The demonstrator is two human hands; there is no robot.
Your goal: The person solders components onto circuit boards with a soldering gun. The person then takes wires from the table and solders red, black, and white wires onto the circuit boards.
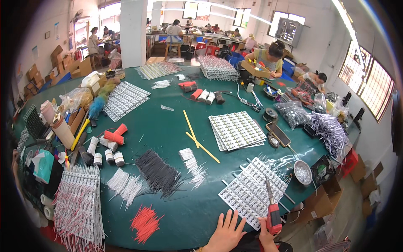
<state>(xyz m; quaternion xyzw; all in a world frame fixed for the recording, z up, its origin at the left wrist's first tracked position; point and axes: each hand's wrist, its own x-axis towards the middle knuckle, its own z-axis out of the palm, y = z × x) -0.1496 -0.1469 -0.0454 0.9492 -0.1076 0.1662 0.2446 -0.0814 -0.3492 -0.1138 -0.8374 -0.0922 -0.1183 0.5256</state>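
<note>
Left hand [226, 236]: fingers spread apart, palm down, fingertips at the near edge of a gridded white panel [240, 194]; whether they press on it cannot be told. Right hand [266, 238]: fingers closed around the lower end of a red-and-black hand tool [274, 219], its metal tip directed away from the body, over the panel; contact of the tip is not discernible. The panel lies at the near right of the green table [176, 126], across several pale rods [287, 198]. Just right of it, a metal dish [302, 173] of small silvery pieces; beyond, a phone [278, 134] and stacked white boards [237, 131]. To the left, two crossed yellow strips [203, 148], then bunches of white wires [194, 169], black wires [158, 171] and red wires [145, 224]. Across the table, a co-worker [273, 59] sits behind a cardboard tray [255, 70].
</note>
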